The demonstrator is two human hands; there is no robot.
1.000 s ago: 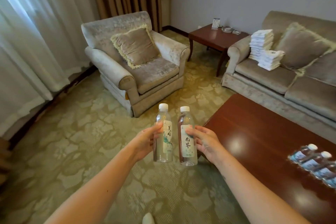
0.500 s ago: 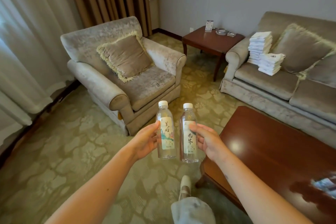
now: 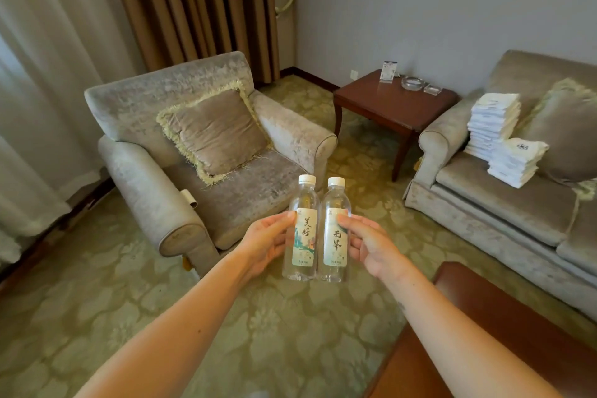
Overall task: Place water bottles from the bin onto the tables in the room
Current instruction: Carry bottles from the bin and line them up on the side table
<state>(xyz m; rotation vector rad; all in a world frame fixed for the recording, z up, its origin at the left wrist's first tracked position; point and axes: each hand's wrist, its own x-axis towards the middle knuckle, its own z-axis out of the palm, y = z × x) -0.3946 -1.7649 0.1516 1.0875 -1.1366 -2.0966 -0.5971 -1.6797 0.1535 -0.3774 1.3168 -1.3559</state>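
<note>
- A pale sheer curtain (image 3: 38, 74) hangs at the far left, and a brown pleated curtain (image 3: 193, 3) is next to it.
- A grey velvet armchair (image 3: 145, 178) stands on the green patterned carpet (image 3: 97, 300) and carries a fringed taupe cushion (image 3: 216, 129).
- The left hand (image 3: 268, 245) grips a clear plastic water bottle with a white cap (image 3: 303, 229), upright, in the air above the carpet.
- The right hand (image 3: 371, 245) grips a second, similar water bottle (image 3: 336, 233); the two bottles touch side by side.
- A small dark wooden side table (image 3: 387, 100) stands far, in the corner, with a glass ashtray (image 3: 412, 82) on it.
- A grey velvet sofa (image 3: 500, 197) at the right holds stacks of white folded towels (image 3: 492, 119).
- A glossy brown coffee table (image 3: 504, 310) is near right.
</note>
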